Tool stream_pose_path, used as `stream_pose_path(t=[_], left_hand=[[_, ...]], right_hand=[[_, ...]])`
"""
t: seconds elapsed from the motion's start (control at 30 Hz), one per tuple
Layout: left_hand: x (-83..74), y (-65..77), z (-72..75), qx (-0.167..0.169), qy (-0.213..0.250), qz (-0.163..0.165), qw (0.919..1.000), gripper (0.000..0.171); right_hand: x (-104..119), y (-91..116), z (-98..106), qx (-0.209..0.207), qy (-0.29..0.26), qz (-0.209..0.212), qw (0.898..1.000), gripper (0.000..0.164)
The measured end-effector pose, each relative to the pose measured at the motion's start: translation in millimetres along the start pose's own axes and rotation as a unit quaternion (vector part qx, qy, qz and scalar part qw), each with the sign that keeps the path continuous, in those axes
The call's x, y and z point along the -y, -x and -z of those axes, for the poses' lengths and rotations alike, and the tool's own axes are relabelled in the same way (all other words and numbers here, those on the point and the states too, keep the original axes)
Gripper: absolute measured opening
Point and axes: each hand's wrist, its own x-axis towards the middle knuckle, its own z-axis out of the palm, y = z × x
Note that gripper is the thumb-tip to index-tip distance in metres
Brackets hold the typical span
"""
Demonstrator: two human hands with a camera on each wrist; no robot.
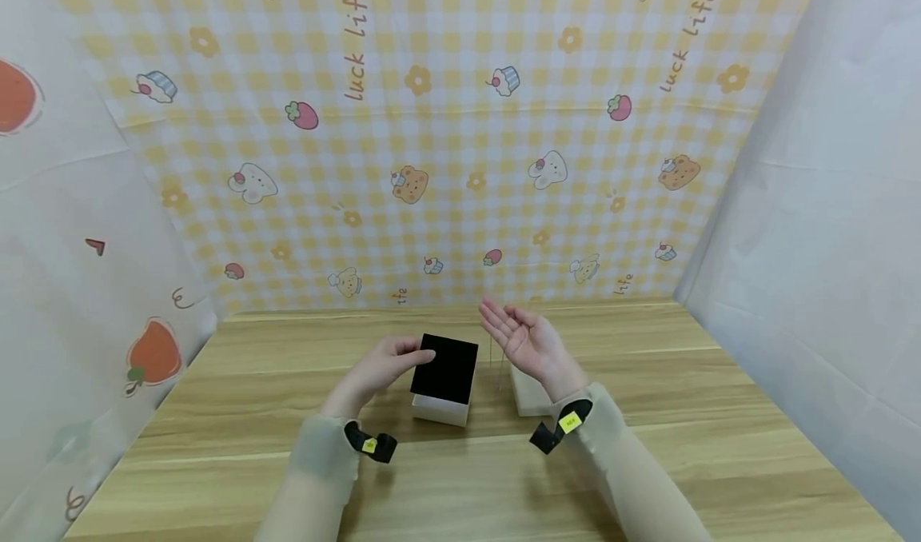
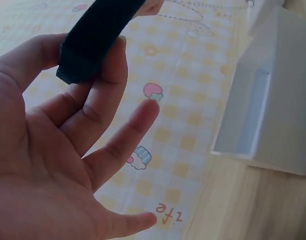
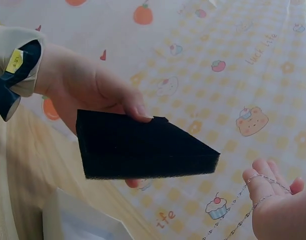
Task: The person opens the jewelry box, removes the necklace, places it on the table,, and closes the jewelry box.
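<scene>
My left hand point(image 1: 381, 370) pinches a black foam pad point(image 1: 446, 370) by its edge, thumb on top and fingers underneath. It is held above a white box point(image 1: 440, 410) on the table. The left wrist view shows that box's open side and the pad's dark edge between thumb and fingers. To the right, my right hand point(image 1: 531, 348) is raised palm up with its fingers extended. A thin silver chain necklace point(image 3: 235, 190) lies across those fingers, and its two strands hang down. Where the strands end is out of the right wrist view.
A second white box part point(image 1: 531, 394) lies on the wooden table point(image 1: 460, 494), partly hidden beneath my right hand and wrist. A yellow checked cloth point(image 1: 460, 142) hangs behind the table, and pale cloths point(image 1: 813, 206) hang at both sides.
</scene>
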Motion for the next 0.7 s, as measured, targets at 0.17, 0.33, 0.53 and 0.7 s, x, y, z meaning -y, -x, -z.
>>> stream_pose_path(t=[0.17, 0.33, 0.53, 0.7], left_hand=[[8.0, -2.1, -6.5, 0.031, -0.019, 0.002, 0.9993, 0.029], [18.4, -6.1, -12.7, 0.055, -0.034, 0.000, 0.9979, 0.029], [23.5, -7.7, -13.3, 0.056, -0.043, -0.008, 0.9974, 0.029], [22.9, -8.8, -13.0, 0.052, -0.047, 0.002, 0.9976, 0.029]], right_hand=[[-2, 0, 5, -0.008, 0.008, 0.001, 1.000, 0.018], [-3, -2, 8, -0.008, 0.007, -0.002, 1.000, 0.020], [-3, -5, 10, -0.002, 0.008, -0.003, 1.000, 0.020], [-2, -8, 10, -0.001, 0.013, 0.000, 1.000, 0.020]])
